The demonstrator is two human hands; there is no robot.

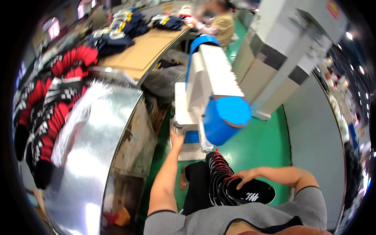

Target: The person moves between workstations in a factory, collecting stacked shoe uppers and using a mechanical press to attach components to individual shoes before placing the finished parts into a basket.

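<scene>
1. At my far left, long rows of overlapping red-and-black pieces lie on a metal-topped table, with thin, clear plastic sheeting crumpled beside them.
2. Beneath that metal top, I see a worn, open-fronted compartment; low inside it sits a rounded orange item, with something red beside it.
3. Farther off, flat cardboard sheets cover another table, and bundles of navy pieces with white and yellow parts are heaped behind them.
4. Below that table's edge bulges greyish translucent plastic; I can't make out its contents.
5. My left hand reaches to the lower white part of a white-and-blue machine. Its fingers are partly hidden, so I can't tell how far they are curled.
6. Against my body, beside my black-clad thigh, leans a nested stack of black caps with red edging, each tucked inside the next.
7. My right hand closes over the end cap's rim, thumb inside its hollow, beside white lettering.
8. Farther right stands a grey partition on green floor.
</scene>
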